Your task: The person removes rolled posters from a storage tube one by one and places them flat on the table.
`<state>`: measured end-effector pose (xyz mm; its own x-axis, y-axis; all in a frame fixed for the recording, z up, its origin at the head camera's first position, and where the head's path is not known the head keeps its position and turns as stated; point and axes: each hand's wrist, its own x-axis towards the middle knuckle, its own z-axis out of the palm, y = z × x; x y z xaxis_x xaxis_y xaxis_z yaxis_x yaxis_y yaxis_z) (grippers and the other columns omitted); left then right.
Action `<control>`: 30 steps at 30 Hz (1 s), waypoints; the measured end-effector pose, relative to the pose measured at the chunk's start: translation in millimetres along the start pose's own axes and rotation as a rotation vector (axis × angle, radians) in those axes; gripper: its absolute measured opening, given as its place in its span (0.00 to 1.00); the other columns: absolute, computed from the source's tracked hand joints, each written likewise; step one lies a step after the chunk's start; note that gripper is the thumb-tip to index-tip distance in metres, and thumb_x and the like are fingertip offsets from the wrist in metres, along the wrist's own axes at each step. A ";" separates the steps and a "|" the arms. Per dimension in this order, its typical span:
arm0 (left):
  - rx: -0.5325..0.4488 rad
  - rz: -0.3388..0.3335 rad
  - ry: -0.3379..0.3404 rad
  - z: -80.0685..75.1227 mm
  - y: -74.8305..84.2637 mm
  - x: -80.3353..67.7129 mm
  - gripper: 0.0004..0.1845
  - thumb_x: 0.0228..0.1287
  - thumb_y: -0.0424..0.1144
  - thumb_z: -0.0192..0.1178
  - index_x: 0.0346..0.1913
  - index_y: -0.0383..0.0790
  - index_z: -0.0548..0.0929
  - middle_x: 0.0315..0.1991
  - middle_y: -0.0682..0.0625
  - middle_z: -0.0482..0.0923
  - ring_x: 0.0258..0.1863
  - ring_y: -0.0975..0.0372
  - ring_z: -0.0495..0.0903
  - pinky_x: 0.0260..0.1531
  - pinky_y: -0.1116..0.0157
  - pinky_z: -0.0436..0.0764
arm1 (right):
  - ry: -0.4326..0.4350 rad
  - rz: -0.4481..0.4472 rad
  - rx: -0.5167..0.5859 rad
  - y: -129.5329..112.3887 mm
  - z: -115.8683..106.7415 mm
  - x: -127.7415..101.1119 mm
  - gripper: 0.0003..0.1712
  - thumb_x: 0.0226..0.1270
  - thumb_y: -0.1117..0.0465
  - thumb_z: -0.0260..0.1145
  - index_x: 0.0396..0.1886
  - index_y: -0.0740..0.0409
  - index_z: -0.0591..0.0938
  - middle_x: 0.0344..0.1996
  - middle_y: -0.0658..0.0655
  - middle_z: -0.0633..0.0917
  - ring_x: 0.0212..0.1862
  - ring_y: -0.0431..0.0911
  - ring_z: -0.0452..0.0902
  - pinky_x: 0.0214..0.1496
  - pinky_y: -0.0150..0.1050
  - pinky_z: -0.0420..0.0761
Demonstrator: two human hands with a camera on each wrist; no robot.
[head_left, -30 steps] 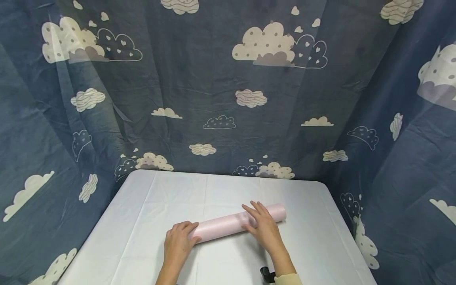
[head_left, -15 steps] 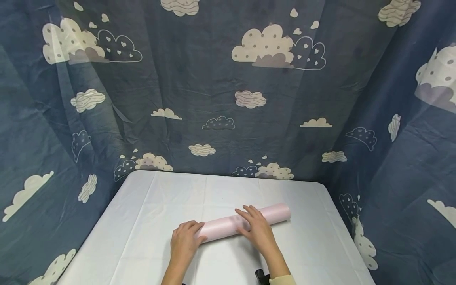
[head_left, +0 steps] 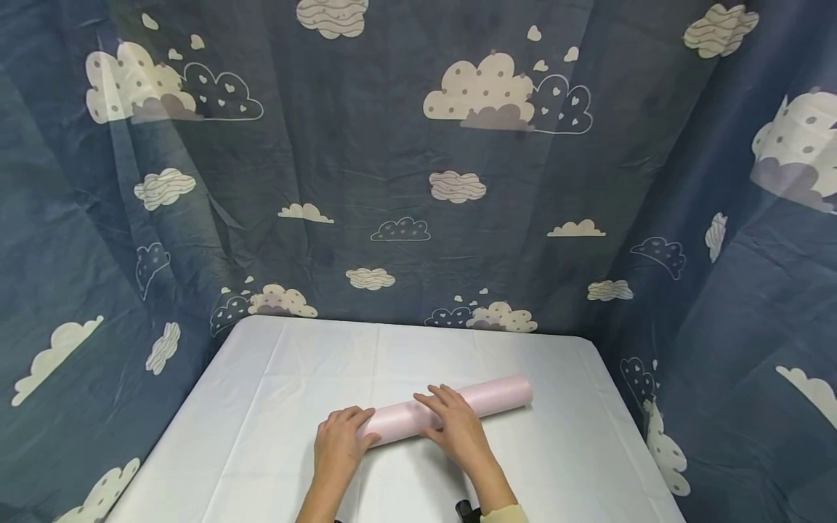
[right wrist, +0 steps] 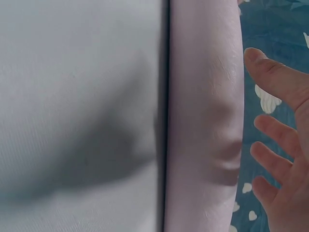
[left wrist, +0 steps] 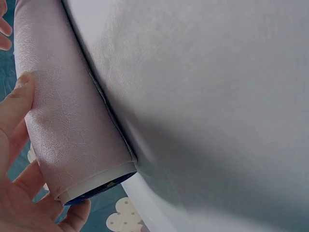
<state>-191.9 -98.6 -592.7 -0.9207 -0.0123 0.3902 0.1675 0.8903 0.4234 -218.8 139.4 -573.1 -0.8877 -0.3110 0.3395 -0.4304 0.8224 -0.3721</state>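
Note:
A pale pink roll (head_left: 487, 398) with a crinkled, shiny surface lies slantwise on the white table, its right end farther away. My left hand (head_left: 340, 439) grips the near left end, thumb on the front side and fingers over the top and end. In the left wrist view the left hand (left wrist: 24, 193) wraps that end of the roll (left wrist: 72, 111), which has a pale rim and dark blue inside. Near the roll's middle is my right hand (head_left: 458, 428), its fingers loosely spread over it. The right wrist view shows those fingers (right wrist: 273, 162) beside the roll (right wrist: 205, 96), not curled round it.
The white-covered table (head_left: 275, 385) extends around the roll. A dark cloud-print cloth (head_left: 366, 145) hangs behind and at both sides. A black piece (head_left: 466, 511) sits at my right wrist, by a pale yellow cuff (head_left: 506, 514).
My right hand has slid left along the roll, nearer my left hand. The roll and left hand shifted slightly right at first, then stayed in place.

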 end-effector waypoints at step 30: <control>0.006 0.008 -0.013 -3.3 -1.6 2.9 0.26 0.48 0.50 0.82 0.53 0.49 0.92 0.50 0.51 0.91 0.53 0.51 0.87 0.53 0.48 0.84 | -0.033 -0.090 -0.154 -18.7 29.5 6.5 0.31 0.56 0.51 0.84 0.62 0.39 0.87 0.63 0.51 0.87 0.69 0.54 0.80 0.77 0.57 0.76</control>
<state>-193.6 -101.6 -589.5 -0.9240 0.0008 0.3825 0.1726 0.8933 0.4151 -221.4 107.9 -589.5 -0.8525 -0.4001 0.3364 -0.4806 0.8530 -0.2033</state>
